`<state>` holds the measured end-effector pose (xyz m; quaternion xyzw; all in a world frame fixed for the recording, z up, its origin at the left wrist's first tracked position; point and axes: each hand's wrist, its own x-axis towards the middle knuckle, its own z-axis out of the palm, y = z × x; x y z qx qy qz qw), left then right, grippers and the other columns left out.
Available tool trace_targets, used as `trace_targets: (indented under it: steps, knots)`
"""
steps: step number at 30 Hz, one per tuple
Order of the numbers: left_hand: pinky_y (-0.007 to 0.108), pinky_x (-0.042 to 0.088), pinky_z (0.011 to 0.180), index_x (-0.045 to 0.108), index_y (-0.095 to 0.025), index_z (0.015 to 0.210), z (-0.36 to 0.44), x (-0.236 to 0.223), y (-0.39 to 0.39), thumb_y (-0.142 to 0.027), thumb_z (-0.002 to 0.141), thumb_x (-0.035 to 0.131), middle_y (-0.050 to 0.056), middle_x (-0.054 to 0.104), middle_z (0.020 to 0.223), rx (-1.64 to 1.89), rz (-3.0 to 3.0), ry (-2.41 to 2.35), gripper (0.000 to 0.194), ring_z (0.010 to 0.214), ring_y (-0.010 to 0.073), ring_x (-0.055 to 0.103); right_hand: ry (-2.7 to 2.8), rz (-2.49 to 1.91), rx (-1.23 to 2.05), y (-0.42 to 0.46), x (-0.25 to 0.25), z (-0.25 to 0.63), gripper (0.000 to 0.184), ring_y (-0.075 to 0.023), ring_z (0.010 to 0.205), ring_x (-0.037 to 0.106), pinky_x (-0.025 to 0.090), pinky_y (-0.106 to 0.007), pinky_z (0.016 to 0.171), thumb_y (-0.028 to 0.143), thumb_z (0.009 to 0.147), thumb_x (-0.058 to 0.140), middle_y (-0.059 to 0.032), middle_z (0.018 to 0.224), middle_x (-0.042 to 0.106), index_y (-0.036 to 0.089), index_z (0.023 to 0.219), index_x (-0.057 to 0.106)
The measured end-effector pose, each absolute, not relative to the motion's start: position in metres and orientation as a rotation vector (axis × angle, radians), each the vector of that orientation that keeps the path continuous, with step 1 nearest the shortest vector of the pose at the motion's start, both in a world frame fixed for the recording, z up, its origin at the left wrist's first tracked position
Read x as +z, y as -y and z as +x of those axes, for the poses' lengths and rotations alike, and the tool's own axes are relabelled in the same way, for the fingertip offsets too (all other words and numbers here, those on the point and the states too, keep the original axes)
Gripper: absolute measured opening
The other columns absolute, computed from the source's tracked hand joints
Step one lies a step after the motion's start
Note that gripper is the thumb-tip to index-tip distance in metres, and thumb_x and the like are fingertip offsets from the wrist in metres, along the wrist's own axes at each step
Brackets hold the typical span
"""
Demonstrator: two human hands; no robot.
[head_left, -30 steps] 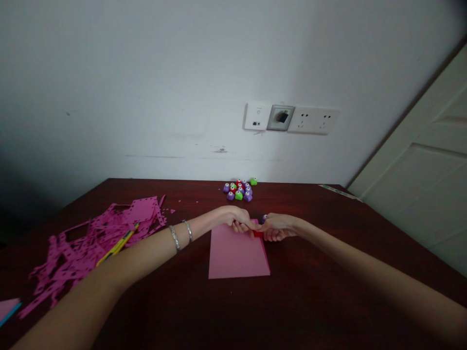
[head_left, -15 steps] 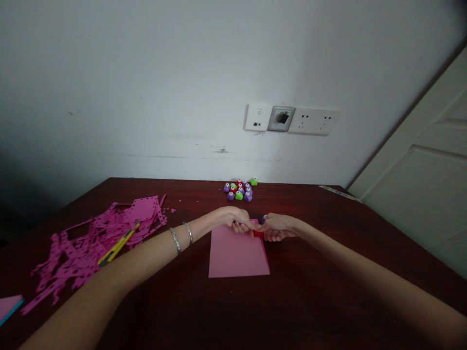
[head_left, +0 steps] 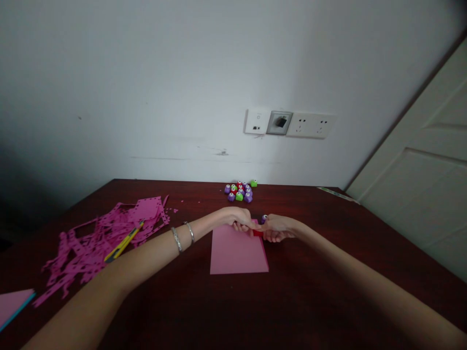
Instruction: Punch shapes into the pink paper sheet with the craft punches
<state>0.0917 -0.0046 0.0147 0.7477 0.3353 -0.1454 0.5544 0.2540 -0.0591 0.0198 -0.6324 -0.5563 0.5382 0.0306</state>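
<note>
A pink sheet of paper (head_left: 237,255) lies on the table in front of me, with another pink layer showing along its right edge. At that edge sits a small red craft punch (head_left: 258,233), partly hidden by my fingers. My left hand (head_left: 240,218) is closed over the paper's upper part, its thumb and fingertips against the punch. From the other side my right hand (head_left: 279,227) is closed around the punch, fingers curled. Just behind my right fingers stands a purple punch (head_left: 264,218).
Several purple, red and green punches (head_left: 241,191) cluster near the wall. At left lies a heap of hole-punched pink scraps (head_left: 85,248) with a yellow utility knife (head_left: 124,241) on top. A paper stack (head_left: 14,304) is at the near left corner, a thin strip (head_left: 337,194) far right.
The view has shifted slightly, so the scraps and knife appear a little further right. Both hands stay at the red punch with almost the same grip.
</note>
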Motion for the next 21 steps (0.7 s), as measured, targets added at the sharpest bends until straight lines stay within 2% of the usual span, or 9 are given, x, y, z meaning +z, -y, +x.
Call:
trace_targets:
  steps: [7, 11, 15, 21]
  knots:
    - [0.023, 0.030, 0.047, 0.058, -0.014, 0.061, 0.086, 0.031, 0.028, -0.055, 0.072, 0.052, 0.000, 0.051, 0.054, -0.007, 2.282, -1.026, 0.043, 0.047, 0.0089, 0.042, 1.762, -1.909, 1.464, 0.071, 0.020, 0.250, 0.042, -0.0055, 0.034, 0.046, 0.037, -0.016, 0.035, 0.042, 0.078, 0.057, -0.0007, 0.043, 0.053, 0.011, 0.050, 0.054]
    - [0.024, 0.035, 0.054, 0.061, -0.017, 0.077, 0.073, 0.035, 0.040, -0.058, 0.064, 0.059, 0.003, 0.061, 0.076, 0.102, 2.481, -1.167, 0.043, 0.067, 0.0159, 0.053, 1.820, -1.893, 1.318, 0.074, 0.019, 0.248, 0.048, -0.0063, 0.033, 0.046, 0.035, -0.016, 0.033, 0.048, 0.077, 0.056, -0.0004, 0.039, 0.051, 0.013, 0.046, 0.051]
    - [0.028, 0.040, 0.065, 0.057, -0.015, 0.096, 0.065, 0.033, 0.054, -0.059, 0.063, 0.062, 0.011, 0.057, 0.097, 0.026, 2.653, -1.145, 0.055, 0.089, 0.0245, 0.053, 1.874, -1.911, 1.109, 0.073, 0.012, 0.248, 0.048, -0.0065, 0.031, 0.045, 0.035, -0.016, 0.032, 0.049, 0.074, 0.058, 0.0001, 0.037, 0.051, 0.015, 0.042, 0.048]
    - [0.033, 0.039, 0.076, 0.050, -0.010, 0.107, 0.063, 0.017, 0.056, -0.056, 0.061, 0.064, 0.015, 0.052, 0.106, -0.112, 2.660, -1.022, 0.066, 0.100, 0.0289, 0.047, 1.885, -1.944, 0.839, 0.080, 0.004, 0.253, 0.045, -0.0099, 0.032, 0.048, 0.035, -0.018, 0.033, 0.056, 0.072, 0.057, -0.0013, 0.038, 0.053, 0.018, 0.049, 0.047]
